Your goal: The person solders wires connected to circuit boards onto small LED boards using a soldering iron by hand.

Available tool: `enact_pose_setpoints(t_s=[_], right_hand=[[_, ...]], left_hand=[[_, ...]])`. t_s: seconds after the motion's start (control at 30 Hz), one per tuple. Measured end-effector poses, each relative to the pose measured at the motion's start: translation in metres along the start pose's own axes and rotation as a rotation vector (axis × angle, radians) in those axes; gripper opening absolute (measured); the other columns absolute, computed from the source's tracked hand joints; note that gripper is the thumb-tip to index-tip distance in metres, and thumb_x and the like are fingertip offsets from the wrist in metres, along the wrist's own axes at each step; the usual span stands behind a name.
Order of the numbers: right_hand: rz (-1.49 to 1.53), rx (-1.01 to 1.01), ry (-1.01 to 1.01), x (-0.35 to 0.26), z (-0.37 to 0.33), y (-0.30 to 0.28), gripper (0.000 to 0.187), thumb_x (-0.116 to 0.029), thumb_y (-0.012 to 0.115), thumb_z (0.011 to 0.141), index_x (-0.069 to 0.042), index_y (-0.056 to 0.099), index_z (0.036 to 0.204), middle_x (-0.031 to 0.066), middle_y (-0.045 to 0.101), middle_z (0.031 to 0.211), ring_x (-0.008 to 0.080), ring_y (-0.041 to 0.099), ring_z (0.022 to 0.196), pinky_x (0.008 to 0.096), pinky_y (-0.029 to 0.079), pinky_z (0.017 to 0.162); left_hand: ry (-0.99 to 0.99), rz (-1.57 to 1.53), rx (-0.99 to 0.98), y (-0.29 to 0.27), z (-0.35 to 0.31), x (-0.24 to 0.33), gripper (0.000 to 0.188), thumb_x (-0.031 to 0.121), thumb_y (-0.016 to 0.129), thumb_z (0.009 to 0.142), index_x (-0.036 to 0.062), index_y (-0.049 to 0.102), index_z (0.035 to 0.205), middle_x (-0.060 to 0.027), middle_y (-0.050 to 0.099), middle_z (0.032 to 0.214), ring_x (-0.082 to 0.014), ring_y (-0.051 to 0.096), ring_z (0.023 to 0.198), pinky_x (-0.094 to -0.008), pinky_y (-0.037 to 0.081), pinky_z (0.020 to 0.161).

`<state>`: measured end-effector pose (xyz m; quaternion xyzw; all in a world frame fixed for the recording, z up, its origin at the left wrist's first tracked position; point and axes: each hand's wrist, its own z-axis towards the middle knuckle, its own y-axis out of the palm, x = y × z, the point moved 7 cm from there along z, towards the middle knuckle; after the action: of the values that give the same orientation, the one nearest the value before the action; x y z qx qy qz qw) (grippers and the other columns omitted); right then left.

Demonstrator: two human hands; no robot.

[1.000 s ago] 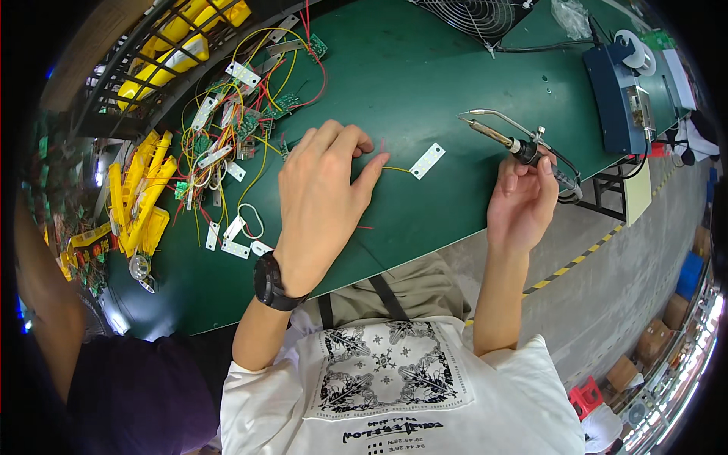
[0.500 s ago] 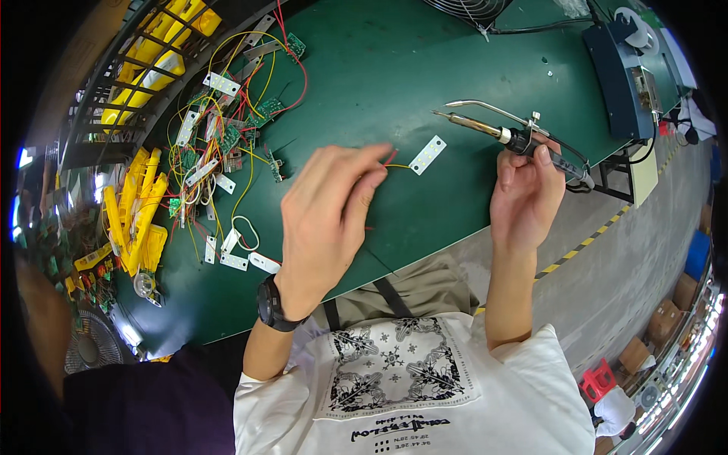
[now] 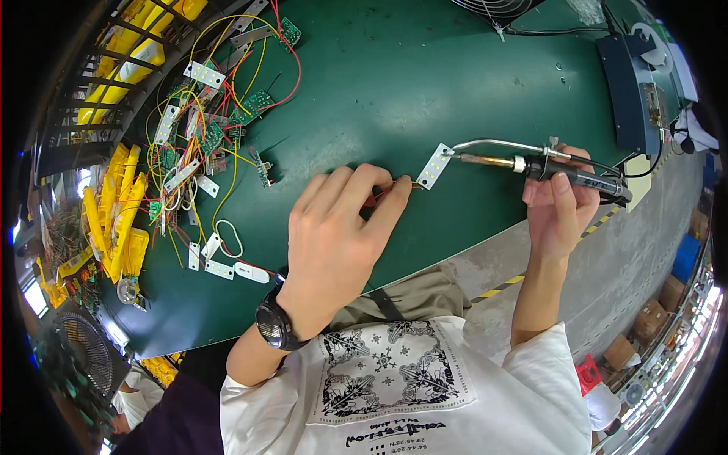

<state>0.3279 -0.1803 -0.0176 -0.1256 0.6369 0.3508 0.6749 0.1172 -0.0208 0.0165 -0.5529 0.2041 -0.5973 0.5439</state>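
A small white LED board [image 3: 434,168] with yellow squares and a hole at each end lies on the green table. Thumb and fingertips of my left hand [image 3: 337,227] pinch a red wire [image 3: 416,186] just left of this board; most of the wire is hidden behind the fingers. My right hand [image 3: 563,203] grips the black handle of a soldering iron [image 3: 580,174], which carries a thin curved metal tube alongside. The iron's tip is at the upper end of the board; whether it touches, I cannot tell.
A tangle of wired green circuit boards [image 3: 212,136] and white LED boards spreads at left, beside yellow plastic housings [image 3: 117,212] and a black rack [image 3: 114,68]. A dark blue machine [image 3: 629,91] stands at far right, with a metal fan guard [image 3: 497,9] at the back.
The soldering iron's tip has come down to the LED board from beyond it. My left hand has moved closer to the board, its fingertips now pinched on the red wire.
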Motion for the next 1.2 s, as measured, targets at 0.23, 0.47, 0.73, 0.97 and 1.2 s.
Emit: enact_pose_setpoints(t_s=[0.23, 0.47, 0.73, 0.97, 1.2], right_hand=[[-0.149, -0.096, -0.006, -0.004, -0.003, -0.006, 0.036, -0.013, 0.081, 0.095, 0.009, 0.062, 0.116, 0.0153, 0.066, 0.092, 0.0213, 0.069, 0.059, 0.0301, 0.054, 0.049], [-0.163, -0.158, -0.088, -0.011, 0.000, -0.011, 0.035, -0.013, 0.075, 0.097, 0.013, 0.061, 0.116, 0.0164, 0.060, 0.099, 0.0216, 0.065, 0.059, 0.0288, 0.053, 0.048], [-0.119, -0.183, -0.068, -0.006, 0.000, -0.014, 0.037, -0.012, 0.077, 0.094, 0.013, 0.060, 0.115, 0.0197, 0.060, 0.097, 0.0229, 0.066, 0.062, 0.0296, 0.056, 0.053], [-0.138, -0.184, -0.056, -0.004, 0.000, -0.013, 0.041, -0.012, 0.080, 0.094, 0.013, 0.059, 0.119, 0.0194, 0.064, 0.092, 0.0207, 0.067, 0.062, 0.0293, 0.056, 0.052], [-0.179, -0.177, -0.048, -0.003, -0.002, -0.015, 0.042, -0.012, 0.081, 0.093, 0.013, 0.059, 0.119, 0.0197, 0.064, 0.092, 0.0217, 0.067, 0.062, 0.0311, 0.057, 0.053]], left_hand=[[0.000, -0.027, 0.059, 0.003, 0.000, 0.000, 0.033, 0.000, 0.079, 0.072, 0.0050, 0.080, 0.104, -0.0021, 0.068, 0.094, -0.0198, 0.061, 0.076, -0.0358, 0.047, 0.067], [-0.024, -0.015, 0.103, 0.003, 0.002, 0.007, 0.029, -0.001, 0.080, 0.073, 0.0043, 0.076, 0.102, -0.0045, 0.071, 0.098, -0.0244, 0.066, 0.084, -0.0371, 0.048, 0.069], [-0.041, -0.038, 0.158, 0.013, -0.002, 0.005, 0.027, 0.004, 0.079, 0.074, 0.0040, 0.075, 0.101, -0.0052, 0.069, 0.101, -0.0244, 0.065, 0.087, -0.0387, 0.049, 0.071], [-0.063, -0.029, 0.181, 0.017, -0.003, 0.004, 0.026, 0.000, 0.082, 0.078, 0.0061, 0.076, 0.102, -0.0041, 0.069, 0.098, -0.0250, 0.062, 0.084, -0.0385, 0.046, 0.070], [-0.020, 0.026, 0.198, 0.018, -0.003, 0.008, 0.027, 0.003, 0.081, 0.073, 0.0050, 0.077, 0.100, -0.0045, 0.068, 0.097, -0.0240, 0.064, 0.085, -0.0385, 0.048, 0.070]])
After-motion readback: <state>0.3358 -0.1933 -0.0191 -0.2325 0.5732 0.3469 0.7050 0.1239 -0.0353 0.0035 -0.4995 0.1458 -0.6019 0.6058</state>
